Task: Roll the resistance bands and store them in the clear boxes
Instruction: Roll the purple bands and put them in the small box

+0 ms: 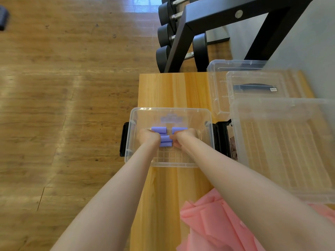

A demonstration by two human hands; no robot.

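We see a bright scene with daylight coming from the far top, where a strong white glare lies on the wooden floor (145, 2). Softer pale streaks of reflection run down the floor on the left. The desk (170, 87) is evenly lit and we find almost no hard shadows on it. The wide lens bends the straight lines near the edges, so the dumbbell rack (226, 17) leans strongly. The near forearms and the pink bands (213, 225) at the bottom look soft and a little blurred, while the middle is sharper.
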